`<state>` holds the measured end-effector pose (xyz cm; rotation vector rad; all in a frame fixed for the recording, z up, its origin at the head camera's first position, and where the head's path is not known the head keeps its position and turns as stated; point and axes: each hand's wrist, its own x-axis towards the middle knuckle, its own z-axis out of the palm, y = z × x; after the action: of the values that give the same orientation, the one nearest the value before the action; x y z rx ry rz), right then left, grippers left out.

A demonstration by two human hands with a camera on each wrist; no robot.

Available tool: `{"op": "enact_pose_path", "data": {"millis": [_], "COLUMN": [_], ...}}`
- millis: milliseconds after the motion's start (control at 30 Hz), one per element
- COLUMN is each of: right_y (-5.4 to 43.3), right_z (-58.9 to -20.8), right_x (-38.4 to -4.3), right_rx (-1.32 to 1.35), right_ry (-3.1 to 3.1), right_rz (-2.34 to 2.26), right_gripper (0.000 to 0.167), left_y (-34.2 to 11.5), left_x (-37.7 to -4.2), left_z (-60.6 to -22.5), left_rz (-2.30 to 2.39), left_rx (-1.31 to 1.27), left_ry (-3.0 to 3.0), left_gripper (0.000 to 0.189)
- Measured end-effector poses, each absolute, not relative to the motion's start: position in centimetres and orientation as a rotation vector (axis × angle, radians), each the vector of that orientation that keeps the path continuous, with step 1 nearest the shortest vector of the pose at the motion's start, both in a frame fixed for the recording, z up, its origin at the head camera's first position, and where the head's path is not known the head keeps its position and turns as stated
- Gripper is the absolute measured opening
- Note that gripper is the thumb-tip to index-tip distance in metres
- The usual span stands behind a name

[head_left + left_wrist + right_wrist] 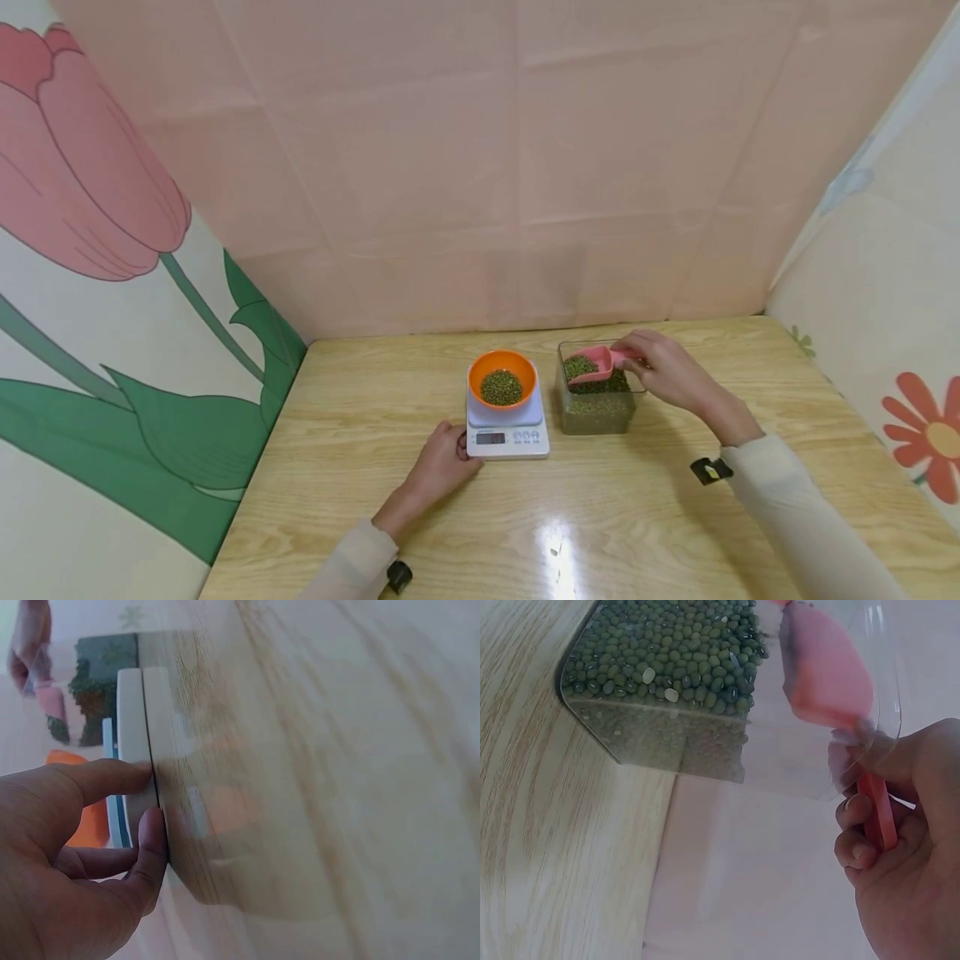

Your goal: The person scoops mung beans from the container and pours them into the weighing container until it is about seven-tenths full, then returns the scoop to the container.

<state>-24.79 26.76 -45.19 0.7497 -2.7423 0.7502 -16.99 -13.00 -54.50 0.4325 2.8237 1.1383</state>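
Note:
A white kitchen scale (pixel 510 443) with a small display bears an orange bowl (pixel 480 367), which has green mung beans (pixel 501 388) in it. My left hand (pixel 441 462) holds the scale's near left corner, thumb on the front side and fingers curled at the left. To the right of the scale stands a clear plastic container (pixel 596 423) partly filled with mung beans (pixel 667 660). My right hand (pixel 660 367) grips a pink scoop (pixel 832 675) by its handle, over the container's far right rim. Mung beans (pixel 579 367) lie in the tilted scoop's mouth, inside the container's opening.
Everything stands on a light wood-grain table (pixel 375 392). A pink cloth wall (pixel 450 167) rises at its back edge. Flower-printed panels flank the left and right sides. A dark strap piece (pixel 711 471) sits by the right sleeve, another (pixel 399 575) by the left.

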Motion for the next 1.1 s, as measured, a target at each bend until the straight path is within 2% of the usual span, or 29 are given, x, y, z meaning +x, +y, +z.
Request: {"op": "enact_pose_path", "data": {"millis": [300,1100], "right_y": [27.3,27.9], "right_z": [-45.4,-45.4], "right_x": [-24.8,-24.7], "right_rx": [0.736,0.696], "right_ry": [-2.734,-2.665], "right_rz": [0.784,0.807], "right_gripper": [0.019,0.019], "left_y": [-13.0,-13.0], "left_x": [-17.0,-17.0], "left_z": [-54.5,-54.5], "left_rz": [1.119,1.124], "left_rx": [0.433,0.439], "left_ry": [2.834,2.821], "left_gripper": [0.024,0.033]}}
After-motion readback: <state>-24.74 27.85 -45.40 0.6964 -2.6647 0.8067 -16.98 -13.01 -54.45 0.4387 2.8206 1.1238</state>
